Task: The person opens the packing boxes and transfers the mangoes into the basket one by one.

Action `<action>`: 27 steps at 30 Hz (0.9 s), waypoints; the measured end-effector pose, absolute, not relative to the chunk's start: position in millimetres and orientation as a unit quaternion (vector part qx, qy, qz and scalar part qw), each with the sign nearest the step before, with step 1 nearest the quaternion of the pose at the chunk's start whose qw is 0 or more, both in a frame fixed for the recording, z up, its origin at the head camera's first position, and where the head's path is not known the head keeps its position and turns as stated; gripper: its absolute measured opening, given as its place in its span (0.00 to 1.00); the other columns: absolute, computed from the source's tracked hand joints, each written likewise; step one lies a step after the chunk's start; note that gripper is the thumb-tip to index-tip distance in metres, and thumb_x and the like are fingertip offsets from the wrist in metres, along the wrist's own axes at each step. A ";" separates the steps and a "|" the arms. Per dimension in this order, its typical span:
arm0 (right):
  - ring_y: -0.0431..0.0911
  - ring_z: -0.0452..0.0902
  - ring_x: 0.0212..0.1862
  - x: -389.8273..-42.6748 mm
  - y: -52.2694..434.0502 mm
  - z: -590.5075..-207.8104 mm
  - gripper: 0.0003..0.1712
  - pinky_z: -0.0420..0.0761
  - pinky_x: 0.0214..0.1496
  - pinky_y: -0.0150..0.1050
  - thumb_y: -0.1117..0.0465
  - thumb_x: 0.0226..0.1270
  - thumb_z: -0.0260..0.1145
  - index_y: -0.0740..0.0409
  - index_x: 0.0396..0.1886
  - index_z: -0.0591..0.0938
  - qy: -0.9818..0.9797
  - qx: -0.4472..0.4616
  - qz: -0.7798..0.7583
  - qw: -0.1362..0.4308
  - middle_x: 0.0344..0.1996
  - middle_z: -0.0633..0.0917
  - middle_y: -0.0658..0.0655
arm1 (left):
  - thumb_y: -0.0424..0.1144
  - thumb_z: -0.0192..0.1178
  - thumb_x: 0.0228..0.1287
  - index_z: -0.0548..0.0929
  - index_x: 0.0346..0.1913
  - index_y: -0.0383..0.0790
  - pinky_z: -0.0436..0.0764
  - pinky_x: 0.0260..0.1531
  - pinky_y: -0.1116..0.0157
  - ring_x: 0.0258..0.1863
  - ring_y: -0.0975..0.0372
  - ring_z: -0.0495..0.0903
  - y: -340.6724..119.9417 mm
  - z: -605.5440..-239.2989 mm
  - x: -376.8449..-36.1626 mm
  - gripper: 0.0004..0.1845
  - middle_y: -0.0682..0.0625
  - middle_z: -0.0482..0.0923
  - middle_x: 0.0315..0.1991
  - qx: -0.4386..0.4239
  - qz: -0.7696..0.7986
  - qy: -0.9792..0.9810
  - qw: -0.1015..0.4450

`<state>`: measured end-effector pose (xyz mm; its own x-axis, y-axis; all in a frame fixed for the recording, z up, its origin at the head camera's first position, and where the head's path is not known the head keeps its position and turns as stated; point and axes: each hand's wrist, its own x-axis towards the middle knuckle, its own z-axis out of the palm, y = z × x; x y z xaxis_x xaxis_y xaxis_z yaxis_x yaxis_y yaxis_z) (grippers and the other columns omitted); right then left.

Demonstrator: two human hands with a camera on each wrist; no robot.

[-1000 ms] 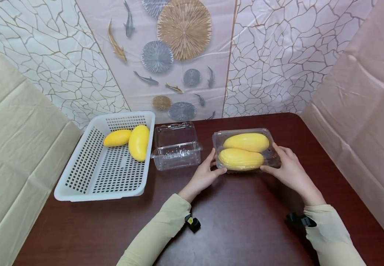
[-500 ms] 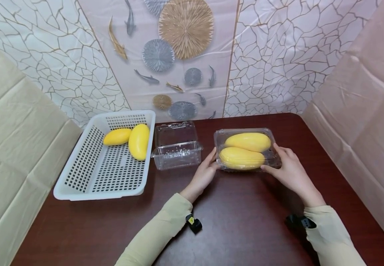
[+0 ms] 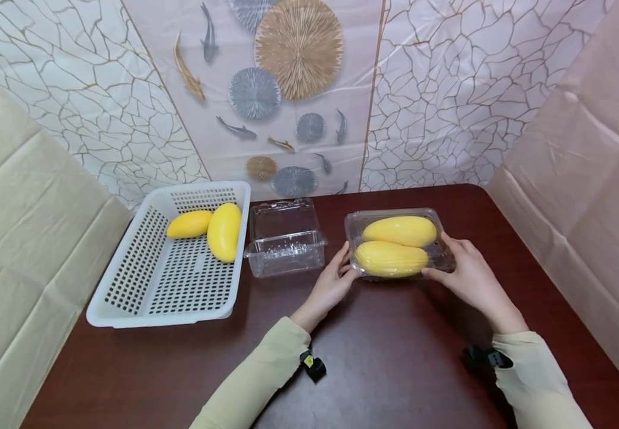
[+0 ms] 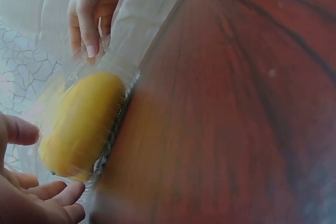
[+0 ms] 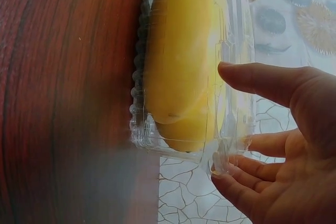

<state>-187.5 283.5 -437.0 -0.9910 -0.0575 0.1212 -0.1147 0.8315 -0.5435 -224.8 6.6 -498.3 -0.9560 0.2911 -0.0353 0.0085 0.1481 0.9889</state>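
A closed clear clamshell box [image 3: 445,257] lies on the dark wooden table [image 3: 395,369] with two yellow mangoes [image 3: 399,231] [image 3: 391,258] side by side inside. My left hand [image 3: 336,280] is at the box's left end, fingers relaxed, fingertips at its wall. In the left wrist view the left hand [image 4: 37,198] sits just beside the near mango [image 4: 81,124]. My right hand [image 3: 462,268] holds the box's right end, thumb along the front, fingers on the lid. The right wrist view shows that hand [image 5: 283,145] cupping the box [image 5: 236,24] around the mango [image 5: 181,61].
A white perforated basket [image 3: 127,298] stands at the left with two loose mangoes [image 3: 188,223] [image 3: 224,231] at its far end. An empty open clamshell box [image 3: 286,238] sits between the basket and the filled box. Cloth walls close in the table's back and sides.
My left thumb has come off the front of the box and the hand has eased back to its left end. The right hand and the box have stayed put.
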 end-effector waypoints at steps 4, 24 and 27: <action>0.66 0.68 0.55 -187.8 284.2 -436.9 0.57 0.71 0.55 0.65 0.47 0.61 0.76 0.74 0.76 0.58 -0.955 0.043 0.289 0.052 0.58 0.69 0.76 | 0.39 0.61 0.70 0.58 0.80 0.53 0.76 0.59 0.58 0.63 0.54 0.76 7.0 -499.0 -224.3 0.38 0.48 0.67 0.73 0.109 0.652 0.743 0.103; 0.71 0.65 0.59 -182.6 284.6 -446.2 0.47 0.69 0.56 0.68 0.60 0.65 0.72 0.74 0.76 0.58 -0.946 0.058 0.305 0.094 0.60 0.67 0.79 | 0.41 0.62 0.72 0.57 0.80 0.48 0.79 0.56 0.55 0.63 0.50 0.75 5.5 -504.5 -227.6 0.38 0.43 0.65 0.74 0.123 0.678 0.715 0.117; 0.69 0.69 0.55 -183.0 285.8 -445.4 0.46 0.71 0.53 0.66 0.61 0.66 0.70 0.73 0.76 0.59 -0.947 0.065 0.299 0.095 0.60 0.69 0.78 | 0.39 0.61 0.73 0.56 0.80 0.47 0.78 0.57 0.54 0.64 0.48 0.74 4.2 -505.5 -228.0 0.38 0.42 0.64 0.74 0.126 0.683 0.709 0.122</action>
<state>-183.0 285.8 -445.4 -0.9735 -0.0663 0.2191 -0.1801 0.8126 -0.5543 -228.0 4.2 -505.5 -0.9387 0.3446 -0.0014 0.0115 0.0355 0.9993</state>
